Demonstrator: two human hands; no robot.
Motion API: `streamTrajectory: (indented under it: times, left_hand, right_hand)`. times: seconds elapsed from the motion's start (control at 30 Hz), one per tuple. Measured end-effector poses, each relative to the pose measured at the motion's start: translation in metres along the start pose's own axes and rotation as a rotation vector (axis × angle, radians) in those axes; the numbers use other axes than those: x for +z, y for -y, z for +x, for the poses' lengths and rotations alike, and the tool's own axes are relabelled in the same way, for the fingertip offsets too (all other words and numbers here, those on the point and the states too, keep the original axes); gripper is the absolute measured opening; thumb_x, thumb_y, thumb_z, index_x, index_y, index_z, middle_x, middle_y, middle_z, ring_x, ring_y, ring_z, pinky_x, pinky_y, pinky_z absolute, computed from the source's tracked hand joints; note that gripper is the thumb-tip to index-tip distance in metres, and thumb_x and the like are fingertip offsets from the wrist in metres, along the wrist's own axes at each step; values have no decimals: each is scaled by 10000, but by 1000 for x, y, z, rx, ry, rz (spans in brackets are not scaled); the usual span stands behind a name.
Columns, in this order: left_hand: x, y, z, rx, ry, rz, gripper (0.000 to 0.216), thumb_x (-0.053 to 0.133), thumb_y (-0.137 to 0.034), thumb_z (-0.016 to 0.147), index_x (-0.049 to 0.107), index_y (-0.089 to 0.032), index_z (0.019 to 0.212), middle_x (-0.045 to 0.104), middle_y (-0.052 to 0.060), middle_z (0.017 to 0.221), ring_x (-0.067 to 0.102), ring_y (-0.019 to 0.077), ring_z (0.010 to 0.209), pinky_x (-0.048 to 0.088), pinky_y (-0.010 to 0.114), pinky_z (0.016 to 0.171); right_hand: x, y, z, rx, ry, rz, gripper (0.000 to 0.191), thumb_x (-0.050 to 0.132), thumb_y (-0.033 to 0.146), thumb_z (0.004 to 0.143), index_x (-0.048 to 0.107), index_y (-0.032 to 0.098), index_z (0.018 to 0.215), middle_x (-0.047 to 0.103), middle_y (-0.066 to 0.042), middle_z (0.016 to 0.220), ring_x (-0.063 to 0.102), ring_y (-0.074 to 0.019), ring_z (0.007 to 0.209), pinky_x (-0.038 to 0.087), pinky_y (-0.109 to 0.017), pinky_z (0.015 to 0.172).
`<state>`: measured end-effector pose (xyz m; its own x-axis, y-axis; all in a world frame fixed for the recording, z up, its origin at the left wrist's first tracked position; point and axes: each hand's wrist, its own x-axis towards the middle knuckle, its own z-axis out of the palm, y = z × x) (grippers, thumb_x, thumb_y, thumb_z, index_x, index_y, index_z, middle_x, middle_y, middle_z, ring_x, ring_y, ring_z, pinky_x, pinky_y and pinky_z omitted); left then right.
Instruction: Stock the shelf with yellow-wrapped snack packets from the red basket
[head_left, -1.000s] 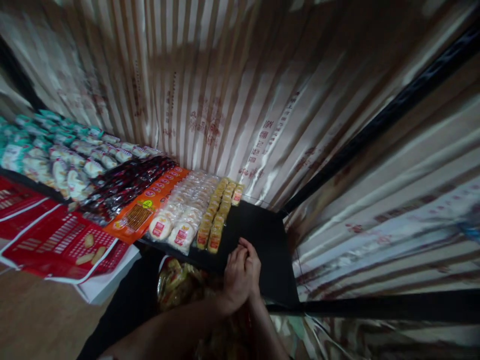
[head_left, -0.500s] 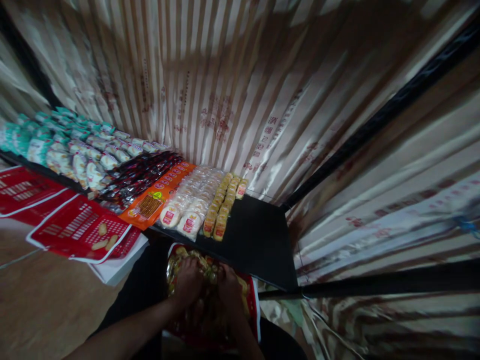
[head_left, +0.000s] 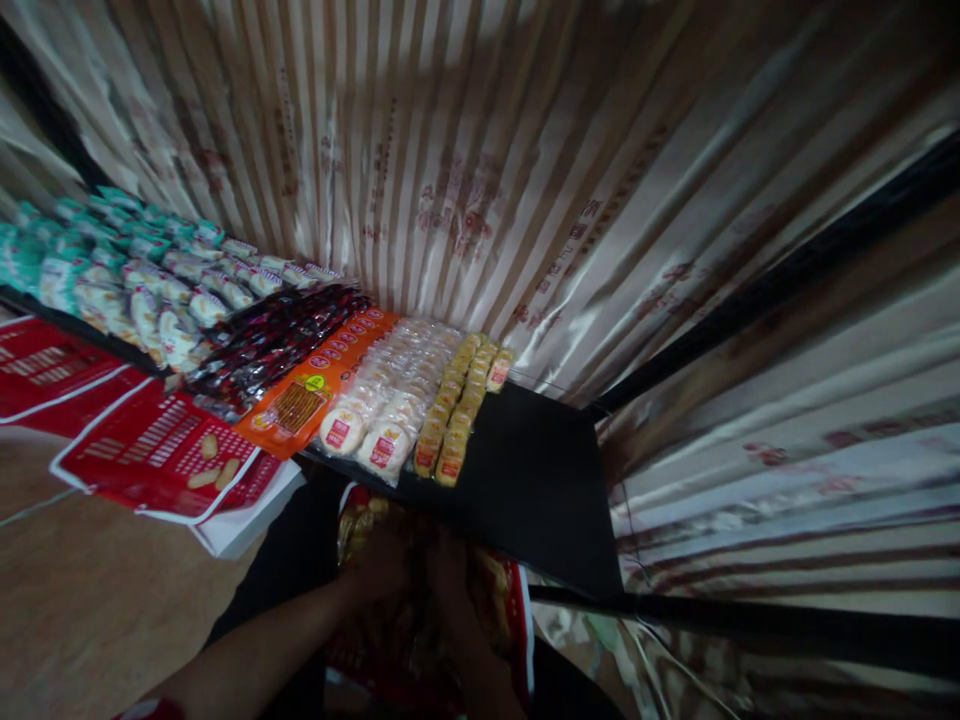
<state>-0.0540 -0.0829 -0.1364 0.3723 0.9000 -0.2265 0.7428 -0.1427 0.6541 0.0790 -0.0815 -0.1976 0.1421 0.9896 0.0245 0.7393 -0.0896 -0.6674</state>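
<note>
A red bag [head_left: 527, 630] with a white edge lies open between my legs, holding small gold-wrapped snack packs [head_left: 362, 523]. Both hands reach into it, close together over the packs. My left hand [head_left: 385, 562] is on the left side and my right hand [head_left: 448, 563] is just right of it. Deep shadow and blur hide the fingers, so what they touch or grip cannot be made out. In front, on the black shelf [head_left: 517, 490], stand two rows of yellow-wrapped round snacks [head_left: 452, 430], beside rows of clear-wrapped white round crackers [head_left: 390, 440].
Further left on the shelf are an orange snack packet [head_left: 289, 410], dark shiny packets [head_left: 277, 345] and white and green packets [head_left: 161, 285]. Red bags [head_left: 165, 450] and a white box [head_left: 251, 515] stand below. Black poles [head_left: 780, 280] cross the striped sheeting behind.
The view has shifted slightly, moving the shelf's right end rightward in the picture. My hands have drawn closer together and lie in darker shadow, still inside the red bag.
</note>
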Motion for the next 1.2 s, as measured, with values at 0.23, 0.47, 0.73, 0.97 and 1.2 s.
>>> streamTrajectory:
  times: [0.23, 0.47, 0.73, 0.97, 1.2]
  left_hand:
    - [12, -11, -26, -20, -2, 6, 393, 415, -212, 810, 589, -159, 1158, 613, 128, 1178, 535, 265, 1103, 368, 411, 1000]
    - [9, -33, -43, 64, -88, -256, 417, 376, -289, 861, 493, -146, 1234, 566, 120, 1255, 489, 224, 1183, 347, 376, 1051]
    - [5, -70, -51, 88, -96, -575, 393, 473, -241, 783, 545, -158, 1160, 635, 72, 1139, 582, 195, 1014, 445, 327, 934]
    - [-6, -82, -31, 37, -79, -514, 400, 480, -276, 793, 553, -137, 1161, 665, 59, 999, 608, 171, 829, 488, 289, 774]
    - [-56, -107, -26, 123, 19, -40, 353, 493, -217, 764, 611, -205, 1097, 626, 59, 1011, 608, 205, 920, 472, 309, 849]
  right_hand:
    - [-41, 10, -35, -4, 35, 57, 326, 414, 381, 849, 657, 246, 1020, 694, -69, 1050, 632, -219, 994, 459, -342, 893]
    - [-90, 25, -63, 38, -40, 141, 394, 431, 451, 837, 643, 178, 1027, 681, -116, 1068, 622, -247, 1009, 461, -390, 911]
    - [-130, 40, -58, 139, -55, 578, 444, 531, 449, 795, 565, 166, 1136, 700, -91, 978, 667, -204, 863, 535, -333, 787]
    - [-133, 39, -51, 79, -112, 596, 529, 572, 402, 769, 500, 165, 1236, 674, -103, 1042, 653, -203, 863, 541, -354, 774]
    - [-171, 54, -43, -398, -214, -213, 386, 497, 209, 841, 582, 236, 1217, 559, -47, 1298, 446, -254, 1163, 414, -423, 986]
